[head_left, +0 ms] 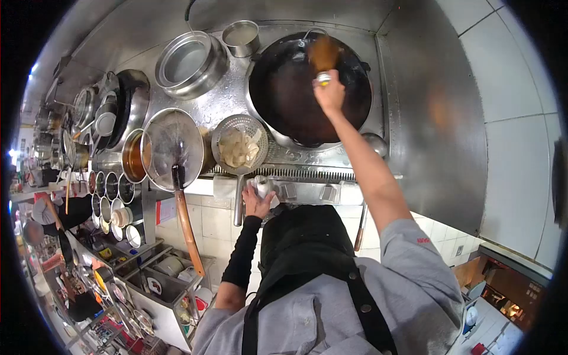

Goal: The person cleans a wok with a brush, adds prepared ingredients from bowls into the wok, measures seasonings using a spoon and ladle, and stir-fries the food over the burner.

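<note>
Black metal: I see a wide, round wok (275, 97) with a smooth curved wall, its inside dark with a reddish-brown cast.
Brown brush: blurred on my feed, so its texture is lost to me; a brush-like tool (323, 53) with a pale, yellow-edged band near the grip.
Right hand: closed around the near end of that tool, fingers wrapped; I read this hand (330, 93) as over the right half of the wok, with the brown end reaching away from it toward the far rim.
Left hand: spread over a crumpled white cloth (261, 183) on the steel ledge before the stove; I cannot tell whether this hand (258, 202) grips the cloth or only rests on it.
Perforated steel: a round skimmer (236, 121) filled with pale, flat slices (241, 148), left of the wok; its straight metal handle runs down just beside the left hand.
Fine mesh: a large round strainer (161, 139) with a long wooden handle (188, 231), left of the skimmer.
Brushed steel: I make out a wet, shiny stovetop (195, 106), bearing a broad pot (216, 68) and a smaller one (253, 44) near the back.
Rounded metal: a ladle bowl (375, 144) at the wok's lower right.
</note>
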The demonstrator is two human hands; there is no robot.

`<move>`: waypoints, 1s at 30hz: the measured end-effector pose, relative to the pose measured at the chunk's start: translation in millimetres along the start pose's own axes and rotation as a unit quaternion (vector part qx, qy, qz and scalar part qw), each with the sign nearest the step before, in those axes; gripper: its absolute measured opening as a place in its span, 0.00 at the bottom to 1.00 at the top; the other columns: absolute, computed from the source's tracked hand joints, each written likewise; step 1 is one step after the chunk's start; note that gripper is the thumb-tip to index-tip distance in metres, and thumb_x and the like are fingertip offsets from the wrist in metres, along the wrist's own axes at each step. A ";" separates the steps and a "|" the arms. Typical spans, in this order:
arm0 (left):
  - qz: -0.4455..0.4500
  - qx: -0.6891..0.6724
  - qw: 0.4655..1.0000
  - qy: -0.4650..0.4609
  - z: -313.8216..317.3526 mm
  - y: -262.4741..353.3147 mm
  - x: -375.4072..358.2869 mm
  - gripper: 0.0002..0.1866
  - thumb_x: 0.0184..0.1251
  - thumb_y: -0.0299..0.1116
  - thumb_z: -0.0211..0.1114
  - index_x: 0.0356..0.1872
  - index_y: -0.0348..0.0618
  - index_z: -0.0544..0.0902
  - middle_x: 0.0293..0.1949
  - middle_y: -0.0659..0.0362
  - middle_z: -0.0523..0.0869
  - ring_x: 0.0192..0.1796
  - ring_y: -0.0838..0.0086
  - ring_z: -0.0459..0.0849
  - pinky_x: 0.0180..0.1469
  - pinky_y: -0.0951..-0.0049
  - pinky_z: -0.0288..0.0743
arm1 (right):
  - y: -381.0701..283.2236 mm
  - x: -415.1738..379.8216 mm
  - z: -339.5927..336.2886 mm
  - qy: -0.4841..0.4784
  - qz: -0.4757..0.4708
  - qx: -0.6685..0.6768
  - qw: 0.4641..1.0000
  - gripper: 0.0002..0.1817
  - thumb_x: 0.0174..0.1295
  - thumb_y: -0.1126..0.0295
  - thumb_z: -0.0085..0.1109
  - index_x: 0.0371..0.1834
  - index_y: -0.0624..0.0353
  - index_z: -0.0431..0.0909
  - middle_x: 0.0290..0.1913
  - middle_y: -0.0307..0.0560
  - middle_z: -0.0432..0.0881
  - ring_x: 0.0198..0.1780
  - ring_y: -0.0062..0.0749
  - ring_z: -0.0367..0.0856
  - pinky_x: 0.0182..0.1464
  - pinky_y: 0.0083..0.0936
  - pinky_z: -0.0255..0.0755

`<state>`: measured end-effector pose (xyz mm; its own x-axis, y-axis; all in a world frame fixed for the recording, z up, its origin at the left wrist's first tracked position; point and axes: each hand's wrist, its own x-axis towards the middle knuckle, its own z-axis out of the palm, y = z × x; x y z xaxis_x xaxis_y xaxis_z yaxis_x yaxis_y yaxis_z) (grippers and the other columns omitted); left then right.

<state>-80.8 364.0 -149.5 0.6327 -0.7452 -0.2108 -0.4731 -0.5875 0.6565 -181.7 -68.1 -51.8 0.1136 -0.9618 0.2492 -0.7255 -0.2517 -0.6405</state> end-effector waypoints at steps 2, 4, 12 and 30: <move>-0.004 -0.069 0.998 -0.006 -1.6 -8.5 -17.6 0.58 0.53 0.47 0.80 0.78 0.27 0.55 0.72 0.27 0.63 0.75 0.37 0.63 0.76 0.51 0.60 | -25.3 -21.0 -0.3 -0.159 0.042 0.158 0.974 0.28 0.52 0.57 0.79 0.54 0.53 0.78 0.32 0.53 0.86 0.28 0.45 0.86 0.26 0.41 0.77; -0.038 -0.125 0.990 -0.056 -9.6 -22.8 -38.6 0.61 0.54 0.44 0.79 0.80 0.27 0.48 0.75 0.26 0.59 0.78 0.37 0.59 0.78 0.53 0.57 | -40.6 -57.6 -30.7 -0.285 0.026 0.266 0.921 0.26 0.51 0.61 0.81 0.52 0.52 0.82 0.31 0.41 0.84 0.19 0.24 0.74 0.18 0.27 0.64; -0.519 -0.430 0.697 -0.245 62.6 -82.0 -97.1 0.11 0.68 0.34 0.64 0.47 0.41 0.84 0.39 0.52 0.88 0.36 0.62 0.85 0.42 0.63 0.81 | 24.2 -33.6 -97.8 0.045 -0.046 -0.217 0.974 0.27 0.60 0.59 0.69 0.62 0.53 0.75 0.36 0.68 0.87 0.40 0.68 0.87 0.44 0.55 0.82; -0.493 -0.829 0.263 0.005 428.1 12.9 -116.2 0.11 0.77 0.34 0.63 0.53 0.43 0.81 0.51 0.57 0.88 0.53 0.66 0.87 0.53 0.61 0.85 | 25.7 -35.0 -60.3 -0.114 -0.120 -0.122 0.979 0.21 0.63 0.63 0.74 0.58 0.56 0.82 0.31 0.40 0.83 0.20 0.15 0.71 0.17 0.16 0.56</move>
<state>-422.8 307.9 -426.6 -0.0475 -0.4834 -0.8741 0.8374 0.4577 -0.2987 -245.2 -34.4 -33.1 0.4290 -0.8840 0.1857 -0.7962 -0.4671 -0.3845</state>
